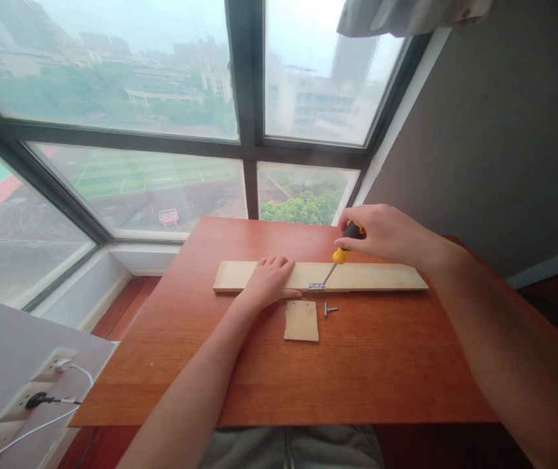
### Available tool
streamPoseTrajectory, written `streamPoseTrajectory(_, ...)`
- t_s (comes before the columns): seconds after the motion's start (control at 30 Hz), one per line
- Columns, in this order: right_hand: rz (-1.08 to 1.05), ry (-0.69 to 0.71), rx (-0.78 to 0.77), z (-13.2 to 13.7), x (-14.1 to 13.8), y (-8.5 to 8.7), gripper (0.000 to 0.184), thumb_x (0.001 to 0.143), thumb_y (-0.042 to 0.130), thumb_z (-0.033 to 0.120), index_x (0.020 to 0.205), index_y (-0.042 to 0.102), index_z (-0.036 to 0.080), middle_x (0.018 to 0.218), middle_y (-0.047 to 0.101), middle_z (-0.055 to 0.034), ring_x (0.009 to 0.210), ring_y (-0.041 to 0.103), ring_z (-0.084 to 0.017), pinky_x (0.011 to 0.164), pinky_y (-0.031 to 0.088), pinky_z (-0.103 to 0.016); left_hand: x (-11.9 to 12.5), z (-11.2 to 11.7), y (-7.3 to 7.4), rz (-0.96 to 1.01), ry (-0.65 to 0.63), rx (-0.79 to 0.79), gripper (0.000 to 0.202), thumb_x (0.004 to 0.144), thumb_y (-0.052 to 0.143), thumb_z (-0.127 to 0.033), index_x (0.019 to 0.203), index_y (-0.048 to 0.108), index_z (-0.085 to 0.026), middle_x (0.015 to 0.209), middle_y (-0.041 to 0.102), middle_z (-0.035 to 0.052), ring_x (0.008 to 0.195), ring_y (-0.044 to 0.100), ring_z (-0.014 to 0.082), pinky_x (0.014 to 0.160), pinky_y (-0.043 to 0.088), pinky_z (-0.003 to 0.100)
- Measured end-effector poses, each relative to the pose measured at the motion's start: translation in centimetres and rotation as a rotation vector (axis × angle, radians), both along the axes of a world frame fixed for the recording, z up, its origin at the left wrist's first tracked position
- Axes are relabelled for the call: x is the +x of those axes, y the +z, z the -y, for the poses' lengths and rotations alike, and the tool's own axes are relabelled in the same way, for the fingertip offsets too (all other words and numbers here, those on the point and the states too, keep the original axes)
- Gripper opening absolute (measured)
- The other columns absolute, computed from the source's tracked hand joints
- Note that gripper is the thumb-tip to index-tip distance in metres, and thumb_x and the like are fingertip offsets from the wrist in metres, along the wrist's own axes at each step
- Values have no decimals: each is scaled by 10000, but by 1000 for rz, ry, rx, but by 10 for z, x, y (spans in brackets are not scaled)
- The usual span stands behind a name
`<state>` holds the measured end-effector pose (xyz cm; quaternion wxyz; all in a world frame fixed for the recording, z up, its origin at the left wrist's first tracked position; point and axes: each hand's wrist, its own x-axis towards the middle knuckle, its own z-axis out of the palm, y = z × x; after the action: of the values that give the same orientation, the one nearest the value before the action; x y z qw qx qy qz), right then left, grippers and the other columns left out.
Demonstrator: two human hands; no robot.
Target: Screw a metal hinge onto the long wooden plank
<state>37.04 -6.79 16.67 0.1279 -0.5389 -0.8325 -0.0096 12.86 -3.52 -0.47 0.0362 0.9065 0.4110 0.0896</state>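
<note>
A long pale wooden board (371, 276) lies across the table. My left hand (272, 277) rests flat on it, left of the middle, fingers stretched over the top and thumb along the near edge. A small metal hinge (316, 286) sits at the board's near edge, just right of that thumb. My right hand (381, 234) is closed around the black and yellow handle of a screwdriver (339, 255). The shaft slants down to the hinge's right end; whether the tip sits in a screw is too small to tell. Nearer me lie a small wooden square (301, 320) and loose screws (330, 309).
The reddish-brown table (171, 365) reaches toward framed windows (156, 176), with a grey wall (494, 137) on the right. Plugs and cables hang from a socket strip (19, 400) at the lower left, close to the table's corner.
</note>
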Motion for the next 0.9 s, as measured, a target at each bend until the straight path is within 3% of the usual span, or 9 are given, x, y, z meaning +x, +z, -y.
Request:
streamPoseTrajectory(0.13, 121, -197, 44, -7, -7, 3, 331, 798, 676, 561, 720, 622, 244, 666, 628, -49, 617, 558, -210, 564, 315, -327, 0, 0, 0, 7, -3, -1, 684, 781, 681, -649, 1288, 518, -221, 1240, 599, 143, 1166, 545, 330, 990, 389, 423)
streamPoseTrajectory(0.23, 25, -14, -97, -9, -2, 7, 156, 778, 703, 348, 904, 651, 271, 890, 711, -36, 722, 611, -217, 593, 374, -329, 0, 0, 1, 13, -5, 3, 666, 783, 681, -648, 1268, 528, -220, 1225, 606, 139, 1158, 551, 326, 986, 390, 416)
streamPoseTrajectory(0.37, -22, 176, -224, -9, 7, 16, 301, 773, 670, 223, 1066, 649, 290, 957, 729, -13, 796, 641, -210, 632, 418, -317, 0, 1, 1, 20, -3, 9, 656, 783, 679, -652, 1252, 534, -215, 1209, 612, 133, 1149, 558, 322, 982, 391, 410)
streamPoseTrajectory(0.43, 32, 122, -161, -7, 5, 18, 273, 796, 675, 285, 1068, 665, 294, 860, 722, -15, 735, 624, -209, 599, 385, -317, 0, 1, 1, 20, -2, 10, 665, 780, 682, -652, 1259, 531, -216, 1214, 610, 133, 1150, 558, 322, 984, 390, 411)
streamPoseTrajectory(0.53, 144, -53, -36, -5, -2, 14, 161, 834, 656, 430, 847, 687, 272, 678, 646, -31, 589, 536, -188, 551, 293, -317, 0, 0, 0, 17, 0, 14, 681, 776, 692, -645, 1279, 522, -219, 1227, 607, 131, 1157, 557, 320, 991, 388, 410)
streamPoseTrajectory(0.63, 195, -175, 2, -3, -6, 8, 337, 842, 622, 543, 685, 620, 245, 610, 571, -40, 517, 460, -166, 548, 260, -324, 0, -1, -1, 13, -1, 17, 691, 767, 706, -638, 1281, 524, -212, 1229, 609, 132, 1157, 558, 317, 990, 392, 405)
streamPoseTrajectory(0.77, 85, 18, -86, -2, -2, 7, 141, 810, 644, 379, 877, 664, 256, 985, 680, -59, 721, 595, -209, 599, 367, -340, 0, -1, 0, 17, 1, 16, 680, 770, 703, -640, 1269, 533, -210, 1228, 616, 130, 1153, 562, 315, 985, 399, 406)
streamPoseTrajectory(0.83, 55, 156, -139, -2, 1, 10, 209, 811, 606, 276, 1013, 654, 252, 1113, 670, -53, 877, 629, -218, 686, 428, -334, 1, 0, 1, 15, 4, 10, 672, 772, 701, -640, 1262, 538, -210, 1226, 620, 129, 1152, 564, 317, 982, 403, 408)
streamPoseTrajectory(0.9, 89, 181, -138, -2, 0, 11, 266, 845, 565, 269, 1102, 626, 245, 1127, 677, -45, 947, 634, -219, 735, 441, -330, 1, 0, 1, 12, 7, 6, 668, 771, 707, -633, 1260, 540, -208, 1223, 622, 127, 1152, 567, 317, 982, 404, 406)
